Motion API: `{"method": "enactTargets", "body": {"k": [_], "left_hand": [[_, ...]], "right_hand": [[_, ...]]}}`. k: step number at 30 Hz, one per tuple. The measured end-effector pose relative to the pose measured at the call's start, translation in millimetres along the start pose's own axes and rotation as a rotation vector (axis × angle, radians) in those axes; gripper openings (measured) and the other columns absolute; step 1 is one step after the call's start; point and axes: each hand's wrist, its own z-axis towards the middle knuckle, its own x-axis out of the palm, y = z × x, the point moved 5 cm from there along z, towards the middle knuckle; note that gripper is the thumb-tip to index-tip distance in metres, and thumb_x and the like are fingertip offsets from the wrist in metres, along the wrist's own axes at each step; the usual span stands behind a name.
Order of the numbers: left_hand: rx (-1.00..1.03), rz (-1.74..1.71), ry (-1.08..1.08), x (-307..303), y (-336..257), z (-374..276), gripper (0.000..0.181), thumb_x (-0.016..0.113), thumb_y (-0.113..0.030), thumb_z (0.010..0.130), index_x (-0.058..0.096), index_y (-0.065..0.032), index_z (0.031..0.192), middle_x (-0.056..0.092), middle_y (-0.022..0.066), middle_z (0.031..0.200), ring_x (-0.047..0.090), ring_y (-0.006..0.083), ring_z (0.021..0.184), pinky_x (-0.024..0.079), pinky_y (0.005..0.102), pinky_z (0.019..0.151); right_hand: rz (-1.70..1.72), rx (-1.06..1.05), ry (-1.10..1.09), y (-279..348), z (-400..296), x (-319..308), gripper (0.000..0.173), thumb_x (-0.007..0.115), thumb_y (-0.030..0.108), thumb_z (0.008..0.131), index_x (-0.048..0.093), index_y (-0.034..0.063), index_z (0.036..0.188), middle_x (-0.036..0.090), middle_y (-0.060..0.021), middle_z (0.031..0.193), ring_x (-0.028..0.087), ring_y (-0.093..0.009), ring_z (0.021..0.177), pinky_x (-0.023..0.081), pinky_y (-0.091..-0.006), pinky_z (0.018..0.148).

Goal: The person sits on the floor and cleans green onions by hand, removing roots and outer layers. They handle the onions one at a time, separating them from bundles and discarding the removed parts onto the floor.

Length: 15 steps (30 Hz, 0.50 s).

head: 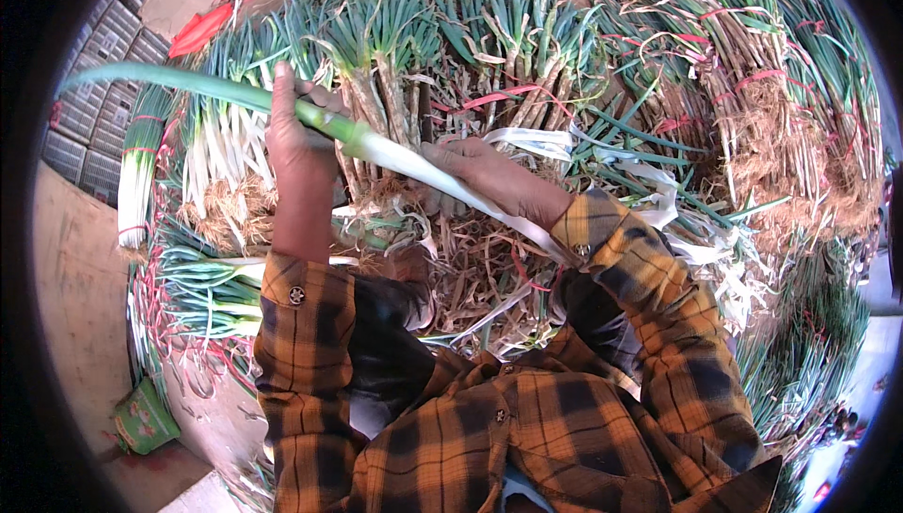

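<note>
A long green onion [405,160] lies slantwise across both hands, its green leaf end pointing left and its white shank running down to the right. My left hand [300,132] is wrapped around the green part just above the white. Farther down, my right hand [487,167] pinches the white shank between thumb and fingers. The shank's lower end runs along my right cuff, where it blurs. Behind my left hand stand unpeeled green onions [381,100] with brown stems. White-stemmed green onions with roots [222,153] are stacked just left of that hand.
Tied bundles of brown-stemmed onions [755,83] are heaped at right. Dry peelings [480,266] cover the ground between my feet. Pale stripped skins [663,195] lie on the right. A tied bundle of white-stemmed onions [141,167] and plastic crates [102,90] stand at left.
</note>
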Motion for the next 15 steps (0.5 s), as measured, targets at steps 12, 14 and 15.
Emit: {"method": "enactTargets", "body": {"k": [12,14,15], "left_hand": [[0.44,0.563,-0.067,51,7,-33,0.015,0.06,-0.011,0.083,0.05,-0.0035,0.091,0.052,0.0015,0.062,0.047,0.0069,0.048,0.038,0.0192,0.042],[0.468,0.525,-0.069,46,11,-28,0.015,0.059,-0.011,0.084,0.049,-0.0035,0.093,0.051,0.0011,0.063,0.047,0.0066,0.048,0.038,0.0197,0.042],[0.483,0.509,-0.072,44,13,-27,0.015,0.058,-0.01,0.085,0.049,-0.0035,0.094,0.051,0.0009,0.063,0.046,0.0065,0.047,0.038,0.02,0.042]], "right_hand": [[0.001,-0.214,-0.225,16,-6,22,0.028,0.057,0.019,0.084,0.058,-0.0008,0.104,0.064,-0.0098,0.08,0.06,-0.016,0.07,0.046,-0.0287,0.062],[-0.359,-0.432,-0.413,23,-8,21,0.026,0.057,0.018,0.083,0.059,-0.0004,0.102,0.063,-0.013,0.08,0.061,-0.018,0.07,0.046,-0.0318,0.064],[-0.422,-0.419,-0.442,29,-12,23,0.021,0.059,0.016,0.081,0.06,0.0,0.095,0.059,-0.0177,0.079,0.06,-0.027,0.069,0.045,-0.0362,0.064]]}}
